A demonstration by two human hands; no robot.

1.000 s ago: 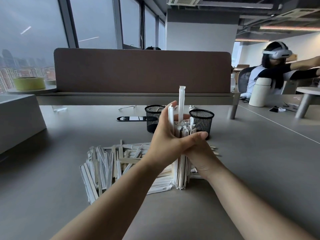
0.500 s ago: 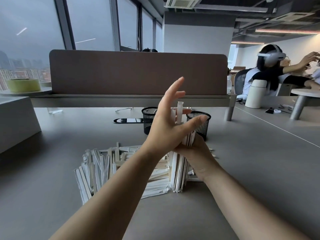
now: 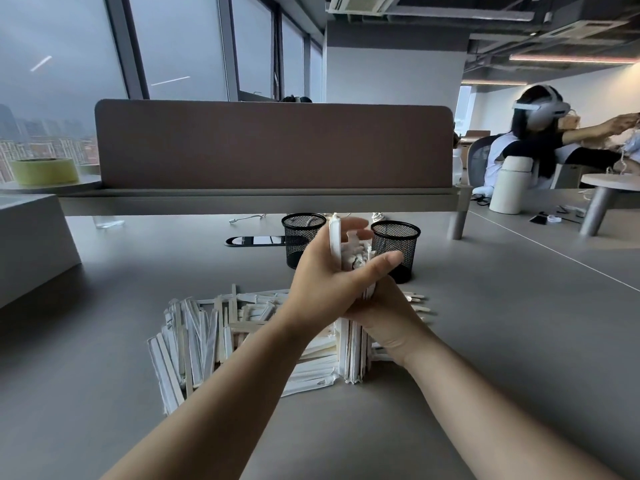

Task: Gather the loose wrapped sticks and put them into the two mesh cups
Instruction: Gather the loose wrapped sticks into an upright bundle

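bundle of sticks (image 3: 352,355) upright on table (image 3: 502,341), between left hand (image 3: 325,285) and right hand (image 3: 384,306); loose sticks (image 3: 194,337) to its left; two mesh cups (image 3: 396,245) behind, divider panel (image 3: 273,143) further back

Matt grey table (image 3: 485,341), black wire-mesh cups (image 3: 304,233), paper-wrapped sticks (image 3: 194,341).

The two mesh cups (image 3: 304,239) (image 3: 395,249) stand near the far edge of the desk (image 3: 485,341), with a small gap between them. Both hands (image 3: 332,282) (image 3: 384,310) and their upright bundle of sticks (image 3: 351,351) fill that gap. Loose sticks (image 3: 194,341) cover the middle. The desk's right side and near edge are bare.
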